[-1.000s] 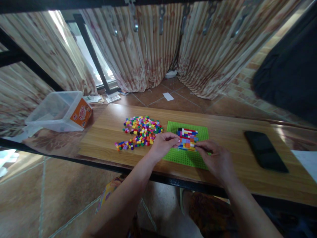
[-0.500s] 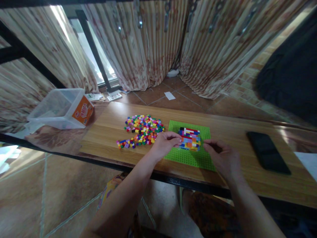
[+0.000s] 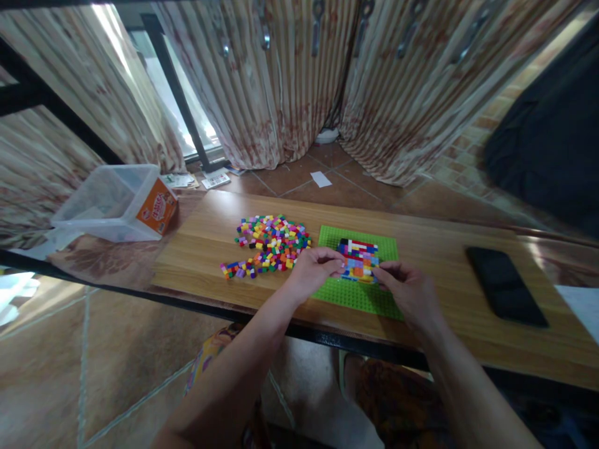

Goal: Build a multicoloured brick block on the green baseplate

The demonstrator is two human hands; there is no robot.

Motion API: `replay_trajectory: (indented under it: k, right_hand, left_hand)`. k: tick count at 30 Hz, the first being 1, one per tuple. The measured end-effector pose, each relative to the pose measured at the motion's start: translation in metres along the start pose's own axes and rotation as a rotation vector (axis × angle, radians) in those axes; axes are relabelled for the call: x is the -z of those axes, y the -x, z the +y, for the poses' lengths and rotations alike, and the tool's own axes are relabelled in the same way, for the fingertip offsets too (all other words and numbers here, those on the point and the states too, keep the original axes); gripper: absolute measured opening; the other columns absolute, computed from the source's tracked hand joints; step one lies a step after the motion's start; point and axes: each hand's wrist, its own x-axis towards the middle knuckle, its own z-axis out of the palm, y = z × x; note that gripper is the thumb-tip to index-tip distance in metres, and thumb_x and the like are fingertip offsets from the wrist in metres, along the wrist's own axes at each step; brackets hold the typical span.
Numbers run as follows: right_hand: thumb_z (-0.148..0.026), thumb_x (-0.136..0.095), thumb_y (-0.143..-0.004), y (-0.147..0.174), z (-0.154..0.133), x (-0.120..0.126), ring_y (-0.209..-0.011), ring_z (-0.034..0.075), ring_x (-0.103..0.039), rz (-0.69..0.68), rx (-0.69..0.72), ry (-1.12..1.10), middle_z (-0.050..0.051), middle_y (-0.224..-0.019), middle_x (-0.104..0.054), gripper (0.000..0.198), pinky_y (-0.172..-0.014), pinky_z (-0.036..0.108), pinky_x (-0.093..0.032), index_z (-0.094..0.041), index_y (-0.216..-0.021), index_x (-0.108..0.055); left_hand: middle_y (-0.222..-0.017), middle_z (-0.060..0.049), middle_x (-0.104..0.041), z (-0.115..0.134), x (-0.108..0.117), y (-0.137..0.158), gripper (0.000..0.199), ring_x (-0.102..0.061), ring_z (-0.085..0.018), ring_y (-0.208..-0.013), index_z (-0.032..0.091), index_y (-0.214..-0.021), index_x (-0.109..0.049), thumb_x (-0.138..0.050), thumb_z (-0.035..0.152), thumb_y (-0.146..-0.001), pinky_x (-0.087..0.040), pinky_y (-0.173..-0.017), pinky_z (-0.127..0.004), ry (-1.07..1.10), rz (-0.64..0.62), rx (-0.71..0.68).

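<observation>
A green studded baseplate (image 3: 360, 302) lies on the table, bearing a flat patch of many-coloured toy building bricks (image 3: 358, 269). My left hand (image 3: 314, 269) rests over the plate's left side, thumb and forefinger pinched at the patch's left edge. Whatever is between those fingertips is too small to tell. From the right, my right hand (image 3: 410, 292) reaches in with thumb and forefinger closed together at the patch's right edge. Its fingertips hide what they grip, if anything. Left of the plate spreads a heap of loose small bricks (image 3: 274, 240) in mixed colours.
The wooden tabletop (image 3: 196, 249) carries a black phone-like slab (image 3: 505, 285) at the right, with a white paper (image 3: 580, 305) beyond it. A clear plastic bin (image 3: 107, 206) with an orange label stands past the left end. Striped curtains (image 3: 281, 93) hang behind.
My right hand has moved left, from beside the brick patch to its right edge. The left hand stays nearly where it was, still pinched.
</observation>
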Motion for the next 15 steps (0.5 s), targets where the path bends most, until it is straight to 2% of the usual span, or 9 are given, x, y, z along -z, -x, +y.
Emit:
replay_trajectory:
  k: [4, 9, 15]
  right_hand:
    - [-0.052, -0.086, -0.056, 0.001, -0.001, 0.0, -0.061, 0.016, -0.063, -0.006, -0.012, 0.012, 0.003, -0.069, -0.071, 0.043, -0.052, 0.028, -0.051, -0.018, -0.077, -0.071]
    - [-0.053, -0.08, -0.066, 0.002, 0.002, 0.001, -0.064, 0.018, -0.065, -0.037, 0.075, 0.074, 0.005, -0.074, -0.073, 0.04, -0.061, 0.032, -0.053, -0.017, -0.081, -0.071]
    - [-0.052, -0.071, -0.078, 0.013, -0.012, 0.004, -0.069, 0.019, -0.067, 0.105, 0.246, 0.209, 0.006, -0.079, -0.074, 0.034, -0.066, 0.033, -0.052, -0.019, -0.084, -0.073]
  left_hand:
    - [-0.069, -0.001, -0.07, -0.001, 0.0, 0.001, 0.009, -0.063, -0.009, -0.064, 0.013, -0.077, -0.074, -0.075, 0.014, -0.069, -0.051, -0.069, -0.023, -0.005, -0.035, 0.002]
    - [-0.074, -0.001, -0.072, 0.001, 0.0, 0.003, 0.011, -0.064, -0.01, -0.068, 0.013, -0.081, -0.074, -0.072, 0.013, -0.071, -0.052, -0.072, -0.024, -0.009, -0.081, -0.007]
    - [-0.08, -0.003, -0.073, 0.0, 0.0, 0.002, 0.023, -0.066, -0.013, -0.069, 0.013, -0.086, -0.072, -0.079, 0.019, -0.066, -0.052, -0.068, -0.025, -0.01, -0.161, -0.053]
